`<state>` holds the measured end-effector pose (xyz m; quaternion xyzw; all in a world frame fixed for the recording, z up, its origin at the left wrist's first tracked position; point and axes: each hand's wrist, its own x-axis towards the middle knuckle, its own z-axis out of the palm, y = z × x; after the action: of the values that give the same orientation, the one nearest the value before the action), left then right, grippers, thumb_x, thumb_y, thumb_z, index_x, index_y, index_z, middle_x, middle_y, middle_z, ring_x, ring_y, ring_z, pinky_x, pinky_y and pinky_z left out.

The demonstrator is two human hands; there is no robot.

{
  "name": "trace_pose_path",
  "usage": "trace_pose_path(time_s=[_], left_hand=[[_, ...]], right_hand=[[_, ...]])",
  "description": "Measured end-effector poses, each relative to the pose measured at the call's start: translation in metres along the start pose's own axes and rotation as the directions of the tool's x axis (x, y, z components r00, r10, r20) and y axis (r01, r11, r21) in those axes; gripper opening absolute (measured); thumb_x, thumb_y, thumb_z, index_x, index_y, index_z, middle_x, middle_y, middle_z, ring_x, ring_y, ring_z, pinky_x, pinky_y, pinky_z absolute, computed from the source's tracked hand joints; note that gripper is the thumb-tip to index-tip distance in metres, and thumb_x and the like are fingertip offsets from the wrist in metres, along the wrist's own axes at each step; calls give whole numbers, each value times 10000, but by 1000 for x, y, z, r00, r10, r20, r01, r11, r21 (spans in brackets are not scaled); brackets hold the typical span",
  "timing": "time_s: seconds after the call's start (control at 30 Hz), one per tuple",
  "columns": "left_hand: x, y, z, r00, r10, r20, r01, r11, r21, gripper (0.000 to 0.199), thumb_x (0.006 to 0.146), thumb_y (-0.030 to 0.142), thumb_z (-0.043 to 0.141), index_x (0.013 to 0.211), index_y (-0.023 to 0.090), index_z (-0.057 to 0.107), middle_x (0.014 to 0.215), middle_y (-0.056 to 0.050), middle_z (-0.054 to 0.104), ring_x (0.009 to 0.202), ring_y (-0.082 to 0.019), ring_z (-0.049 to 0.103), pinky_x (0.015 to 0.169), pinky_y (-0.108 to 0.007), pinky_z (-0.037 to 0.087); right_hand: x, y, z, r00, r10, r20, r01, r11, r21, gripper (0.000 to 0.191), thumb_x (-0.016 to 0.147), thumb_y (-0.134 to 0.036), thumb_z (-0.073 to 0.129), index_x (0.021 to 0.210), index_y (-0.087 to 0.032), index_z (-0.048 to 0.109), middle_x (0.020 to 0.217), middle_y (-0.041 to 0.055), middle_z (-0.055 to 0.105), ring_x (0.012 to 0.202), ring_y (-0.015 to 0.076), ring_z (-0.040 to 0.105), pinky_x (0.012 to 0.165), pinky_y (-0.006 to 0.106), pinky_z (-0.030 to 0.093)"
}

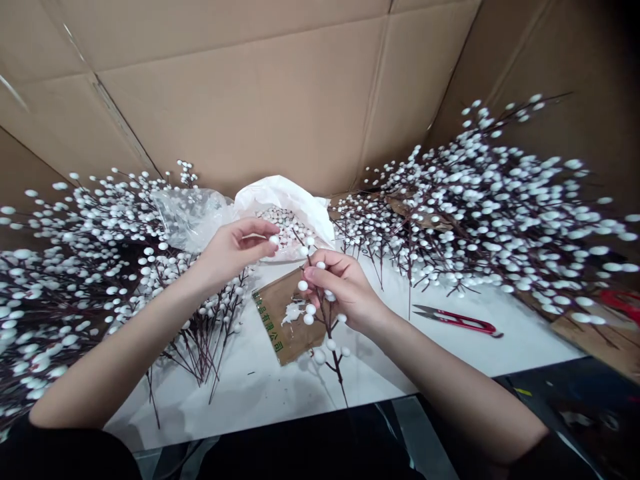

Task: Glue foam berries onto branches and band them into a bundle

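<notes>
Near the middle, my right hand (340, 287) pinches a dark brown stem with white berries (331, 345), its bare tip pointing down toward the table's front edge. To its left, my left hand (240, 247) holds a single white berry (274, 240) between thumb and fingertips, a short way from the top of the stem. Behind both hands, a white plastic bag (317, 217) lies open with many loose white berries (287, 220) inside. Below the hands rests a brown card (295, 340) with green lettering and a white smear (293, 312).
Piles of white-berry branches stand at the left (115, 220) and the right (480, 207). Red-handled snips (457, 320) lie on the white table (380, 360) right of my right hand. Cardboard walls (240, 100) rise behind. Something red (620, 303) sits at the far right.
</notes>
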<state>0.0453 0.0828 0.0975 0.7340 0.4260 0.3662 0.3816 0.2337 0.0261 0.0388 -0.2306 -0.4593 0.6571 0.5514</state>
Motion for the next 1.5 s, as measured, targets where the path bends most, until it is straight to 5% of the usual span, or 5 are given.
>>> trace_pose_path(time_s=[0.17,0.3,0.43,0.7,1.5], left_hand=[[-49,7,14,998,-44,35,54,931,-360,270,741,243,793,963,173,655,979,-21,707,837,-137,705,815,-262,578],[-55,4,19,997,-48,53,66,906,-419,266,779,235,772,1026,193,682,1042,-34,720,863,-135,716,825,-239,582],[-52,3,20,994,-73,77,100,885,-455,222,758,234,791,951,181,694,896,-18,743,777,-139,727,771,-237,595],[-52,-3,22,994,-93,65,112,891,-440,262,725,260,817,937,166,696,843,-26,751,768,-188,737,779,-314,618],[-51,-9,24,1000,13,-9,-15,942,-334,130,698,183,800,805,159,730,838,-25,730,780,-139,675,727,-234,562]], right_hand=[[-3,2,7,1000,-10,1,10,1000,2,259,738,-297,775,651,-172,565,609,-33,633,403,55,482,371,161,390],[-4,4,9,1000,11,8,-11,1000,-10,260,731,-305,780,645,-168,576,585,-31,626,392,60,483,360,166,406],[-4,6,8,1000,25,18,-25,1000,4,255,736,-304,782,647,-167,586,573,-37,608,395,56,476,354,157,409],[-3,8,9,999,34,25,-34,999,27,244,740,-290,785,643,-166,598,562,-47,577,421,54,477,359,148,432],[-4,9,9,992,124,36,-123,992,-24,251,691,-219,809,643,-160,569,556,-47,599,410,66,532,359,137,427]])
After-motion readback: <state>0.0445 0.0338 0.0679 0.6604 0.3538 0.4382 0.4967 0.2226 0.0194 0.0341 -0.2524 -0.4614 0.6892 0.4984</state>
